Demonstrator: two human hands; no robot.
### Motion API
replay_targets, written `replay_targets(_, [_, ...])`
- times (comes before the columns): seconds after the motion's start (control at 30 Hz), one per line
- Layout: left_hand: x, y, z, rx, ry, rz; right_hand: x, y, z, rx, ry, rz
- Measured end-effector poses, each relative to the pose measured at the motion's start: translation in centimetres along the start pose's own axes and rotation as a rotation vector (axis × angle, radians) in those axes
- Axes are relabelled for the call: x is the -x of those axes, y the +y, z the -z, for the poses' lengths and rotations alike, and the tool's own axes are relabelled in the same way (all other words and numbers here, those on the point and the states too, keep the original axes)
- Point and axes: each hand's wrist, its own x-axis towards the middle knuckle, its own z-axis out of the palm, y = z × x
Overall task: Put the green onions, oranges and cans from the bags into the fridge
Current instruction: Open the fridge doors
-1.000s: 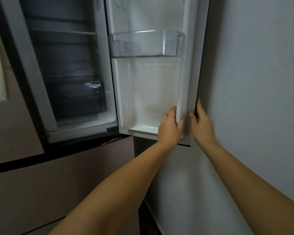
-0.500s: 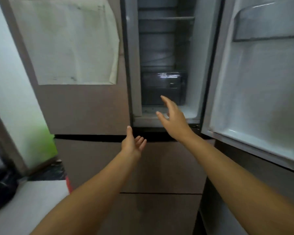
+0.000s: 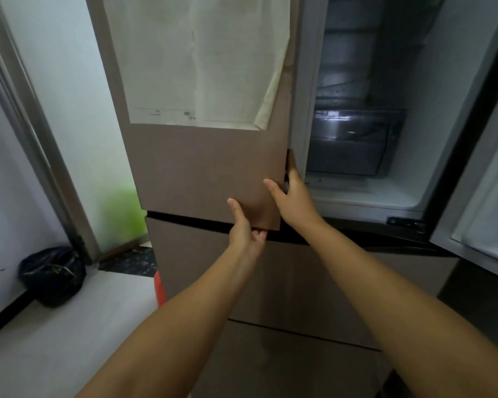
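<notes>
- Now hooked on the left fridge door (image 3: pixel 210 170): left hand (image 3: pixel 246 229) curls its fingers (image 3: pixel 260 234) under the bottom corner, thumb up against the brown front.
- Half a second back, hung open-palmed in mid-air short of that door; a second back, sat on the right door (image 3: pixel 477 196) instead.
- Likewise shifted: right hand (image 3: pixel 295 201) wraps its fingertips round the left door's free vertical edge, thumb spread across the front face, gripping.
- Means, as a judgement, second door about to be pulled wide, so loading has not begun; opening stage only.
- Reach forward from below with both forearms bare and nearly straight, converging on the same lower corner, right wrist higher than left.
- Already stands swung out at the far right, that right door, showing the dim interior (image 3: pixel 362 116) with shelves and a clear drawer (image 3: pixel 348 147), nothing stored that can be made out.
- No green onions, oranges or cans in view anywhere; perhaps inside the dark bag (image 3: pixel 51 275) on the pale floor (image 3: pixel 69 334) at left, well apart from both hands, contents not visible.
- Also a red scrap (image 3: pixel 160 288) just beside the fridge base, unidentifiable.
</notes>
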Motion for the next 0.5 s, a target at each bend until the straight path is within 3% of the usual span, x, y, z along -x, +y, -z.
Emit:
replay_targets(0.13, [1.4,-0.1,-0.1,-0.041,0.051,-0.036,1.6,-0.7,0.6,0.024,-0.027,0.022])
replay_targets(0.37, [6.7,3.5,4.5,-0.165,0.145,-0.042,10.8,-4.9,-1.7,0.333,-0.006,0.240])
replay_targets(0.5, [9.7,7.2,8.1,-0.294,0.174,-0.068,13.5,-6.4,-1.4,0.183,-0.097,0.386])
